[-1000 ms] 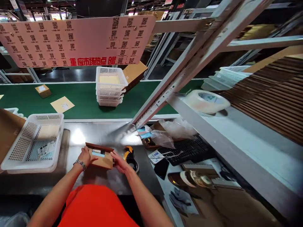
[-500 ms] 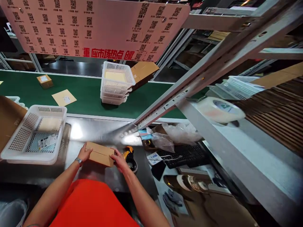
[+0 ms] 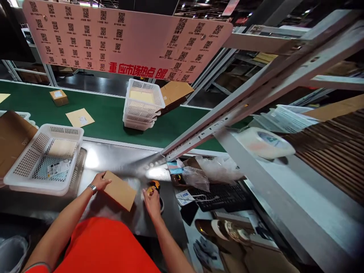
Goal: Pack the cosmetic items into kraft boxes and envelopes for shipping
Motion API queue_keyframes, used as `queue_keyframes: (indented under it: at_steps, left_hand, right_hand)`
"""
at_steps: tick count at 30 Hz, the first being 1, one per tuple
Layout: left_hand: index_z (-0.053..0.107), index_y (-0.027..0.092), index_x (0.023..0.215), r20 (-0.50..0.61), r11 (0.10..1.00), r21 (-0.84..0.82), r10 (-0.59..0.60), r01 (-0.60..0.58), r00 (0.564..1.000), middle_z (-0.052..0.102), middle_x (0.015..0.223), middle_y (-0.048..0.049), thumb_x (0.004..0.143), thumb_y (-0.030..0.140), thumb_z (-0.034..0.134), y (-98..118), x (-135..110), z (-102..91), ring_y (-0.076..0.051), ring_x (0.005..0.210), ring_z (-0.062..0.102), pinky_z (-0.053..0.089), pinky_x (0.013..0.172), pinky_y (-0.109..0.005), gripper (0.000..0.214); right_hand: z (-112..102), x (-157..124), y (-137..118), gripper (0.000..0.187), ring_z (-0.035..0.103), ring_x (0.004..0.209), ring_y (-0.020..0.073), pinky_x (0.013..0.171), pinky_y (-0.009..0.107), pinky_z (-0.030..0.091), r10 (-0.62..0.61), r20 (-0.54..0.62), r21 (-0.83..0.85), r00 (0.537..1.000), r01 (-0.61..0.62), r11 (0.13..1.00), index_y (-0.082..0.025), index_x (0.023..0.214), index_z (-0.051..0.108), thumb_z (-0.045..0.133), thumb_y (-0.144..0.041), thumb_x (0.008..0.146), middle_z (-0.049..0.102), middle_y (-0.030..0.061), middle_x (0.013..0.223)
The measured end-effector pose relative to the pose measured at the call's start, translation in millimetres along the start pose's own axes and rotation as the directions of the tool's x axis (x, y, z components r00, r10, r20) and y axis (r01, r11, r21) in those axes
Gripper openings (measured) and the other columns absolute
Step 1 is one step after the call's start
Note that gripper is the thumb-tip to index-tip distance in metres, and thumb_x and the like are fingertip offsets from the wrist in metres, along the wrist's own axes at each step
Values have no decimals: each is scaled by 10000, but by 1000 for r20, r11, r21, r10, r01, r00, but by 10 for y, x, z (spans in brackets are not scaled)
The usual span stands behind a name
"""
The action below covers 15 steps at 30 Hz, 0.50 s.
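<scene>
My left hand (image 3: 100, 182) grips the left end of a small brown cardboard box (image 3: 119, 191), thumb on top, over the metal bench. The box is tilted, with one plain broad face turned up. To its right, my right hand (image 3: 151, 199) is closed on a yellow and black tape dispenser (image 3: 155, 184). The hand covers much of the dispenser. To the left stands a white plastic basket (image 3: 75, 161) with a flat pale piece and a labelled packet inside.
A green conveyor belt (image 3: 108, 131) runs behind the metal bench (image 3: 113, 151), carrying stacked white baskets (image 3: 139, 113), a small labelled carton (image 3: 59, 98) and a flat envelope (image 3: 80, 118). A slanted metal post (image 3: 199, 132) rises on the right, above a keyboard (image 3: 227, 197) and plastic bags.
My right hand has left the box's right end and moved right onto the tape dispenser. The box has turned in my left hand, its right end now nearer me. The head view has shifted slightly.
</scene>
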<state>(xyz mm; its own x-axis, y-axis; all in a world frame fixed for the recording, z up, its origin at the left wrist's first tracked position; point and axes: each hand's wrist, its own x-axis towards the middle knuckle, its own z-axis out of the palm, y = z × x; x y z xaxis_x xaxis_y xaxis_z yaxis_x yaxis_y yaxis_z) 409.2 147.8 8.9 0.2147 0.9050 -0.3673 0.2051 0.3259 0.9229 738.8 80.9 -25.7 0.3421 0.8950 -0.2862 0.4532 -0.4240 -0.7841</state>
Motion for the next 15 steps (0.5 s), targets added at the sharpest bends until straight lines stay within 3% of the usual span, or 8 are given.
queue_keyframes:
  at_steps: [3, 6, 8, 11, 15]
  left_hand:
    - [737, 112, 1155, 55, 999, -46, -23, 25, 998, 804, 1089, -135, 726, 375, 828, 39, 1, -16, -295, 976, 747, 610, 879, -414, 512]
    - [766, 122, 1059, 129, 998, -42, -45, 51, 991, 806, 1035, -111, 620, 347, 912, 59, -26, 43, -280, 941, 739, 599, 854, -388, 515]
    - [778, 133, 1025, 179, 998, -25, -50, 55, 983, 806, 1022, -99, 574, 327, 941, 57, -46, 97, -275, 939, 737, 591, 856, -377, 517]
    - [788, 150, 1037, 231, 999, -8, -45, 48, 972, 807, 1037, -86, 561, 348, 958, 33, -49, 135, -273, 969, 737, 583, 881, -366, 543]
    - [802, 140, 1033, 244, 999, -2, -41, 43, 969, 810, 1032, -90, 508, 370, 988, -21, -18, 105, -282, 993, 733, 580, 892, -364, 603]
  right_hand:
    - [17, -81, 165, 958, 524, 1399, 504, 1162, 613, 416, -72, -114, -247, 991, 43, 968, -75, 1629, 346, 664, -572, 874, 548, 312, 1439]
    - [72, -64, 204, 953, 611, 1284, 494, 1086, 583, 465, -147, -143, -483, 979, 61, 873, 14, 1666, 236, 637, -430, 924, 549, 368, 1412]
    - [86, -48, 208, 944, 647, 1237, 471, 1048, 543, 496, -173, -165, -552, 971, 54, 832, 21, 1674, 201, 619, -408, 944, 575, 370, 1386]
    - [75, -74, 248, 966, 681, 1188, 472, 999, 542, 527, -158, -168, -542, 973, 43, 839, 30, 1665, 239, 657, -391, 903, 650, 358, 1296]
    - [-54, -84, 253, 943, 742, 1052, 460, 920, 572, 556, -45, -113, -327, 993, 5, 945, 11, 1620, 395, 676, -340, 790, 760, 288, 1088]
